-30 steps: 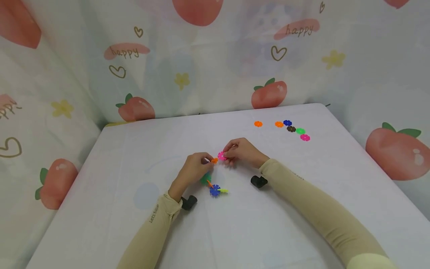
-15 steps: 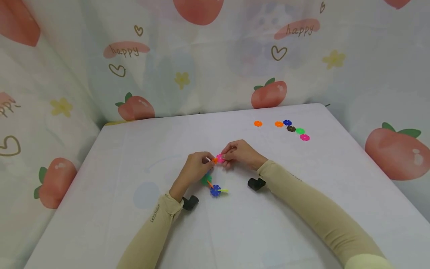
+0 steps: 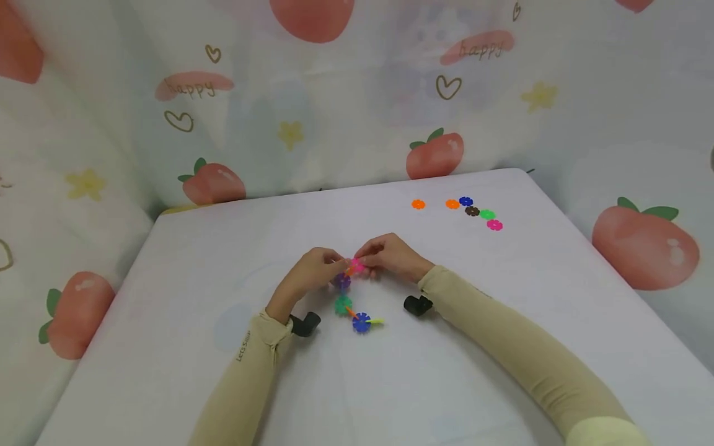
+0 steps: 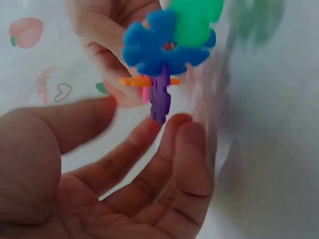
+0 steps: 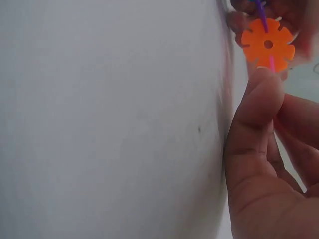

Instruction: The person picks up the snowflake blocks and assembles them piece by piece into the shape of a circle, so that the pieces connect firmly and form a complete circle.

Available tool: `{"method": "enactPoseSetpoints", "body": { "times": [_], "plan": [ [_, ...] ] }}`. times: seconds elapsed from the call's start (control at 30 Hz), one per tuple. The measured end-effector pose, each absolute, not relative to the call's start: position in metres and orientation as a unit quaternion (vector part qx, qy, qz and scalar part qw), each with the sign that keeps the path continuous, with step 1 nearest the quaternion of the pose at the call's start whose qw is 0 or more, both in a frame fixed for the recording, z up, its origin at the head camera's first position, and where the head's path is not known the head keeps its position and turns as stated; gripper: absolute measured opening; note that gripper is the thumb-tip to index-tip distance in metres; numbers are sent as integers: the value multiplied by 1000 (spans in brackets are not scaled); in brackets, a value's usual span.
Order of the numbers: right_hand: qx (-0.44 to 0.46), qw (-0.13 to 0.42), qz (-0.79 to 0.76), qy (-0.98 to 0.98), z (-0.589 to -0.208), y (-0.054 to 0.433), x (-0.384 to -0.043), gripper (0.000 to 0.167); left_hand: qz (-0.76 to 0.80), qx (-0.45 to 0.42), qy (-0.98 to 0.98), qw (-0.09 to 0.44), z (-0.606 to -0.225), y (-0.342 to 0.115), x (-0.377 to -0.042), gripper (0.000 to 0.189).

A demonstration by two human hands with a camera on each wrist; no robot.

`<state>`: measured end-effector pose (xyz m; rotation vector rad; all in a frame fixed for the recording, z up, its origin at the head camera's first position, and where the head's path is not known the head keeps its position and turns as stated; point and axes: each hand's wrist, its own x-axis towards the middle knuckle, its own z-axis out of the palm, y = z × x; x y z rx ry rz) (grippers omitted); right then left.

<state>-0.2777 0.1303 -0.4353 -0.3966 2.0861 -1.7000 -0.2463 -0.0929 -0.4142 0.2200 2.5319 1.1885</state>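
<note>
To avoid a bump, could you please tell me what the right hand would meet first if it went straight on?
Probably the orange disc, just past the pink disc that the right hand pinches; depth is hard to judge.

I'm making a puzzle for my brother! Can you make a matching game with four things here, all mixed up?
Things:
1. Right hand
2. Brown disc
3. Yellow disc
4. Purple disc

Places and states:
A. At the chain's near end
B. Slotted into an orange disc
C. Pinches a pink disc
D. Lies on the table, away from the chain

Pairs: 1-C, 2-D, 3-A, 4-B
</note>
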Motion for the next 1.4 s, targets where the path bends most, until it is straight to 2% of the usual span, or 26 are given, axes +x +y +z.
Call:
{"method": "enactPoseSetpoints", "body": {
  "times": [0.27, 0.4, 0.7, 1.03, 1.27, 1.4],
  "plan": [
    [-169, 208, -572, 775, -432, 130, -280, 21, 422, 37, 886, 189, -418, -86, -258, 31],
    [-162, 186, -540, 804, -426, 139, -286, 22, 423, 27, 887, 183, -419, -86, -259, 25],
    [-109, 102, -484, 862, -411, 195, -311, 27, 451, 60, 875, 163, -424, -91, -255, 20],
    [-53, 67, -421, 903, -407, 258, -321, 38, 459, 82, 869, 167, -424, -95, -252, 22],
    [2, 8, -358, 934, -415, 296, -324, 37, 469, 79, 862, 177, -425, -97, -248, 21],
    [51, 4, -321, 946, -418, 316, -322, 40, 476, 78, 858, 178, -425, -95, -246, 20]
  ]
}}
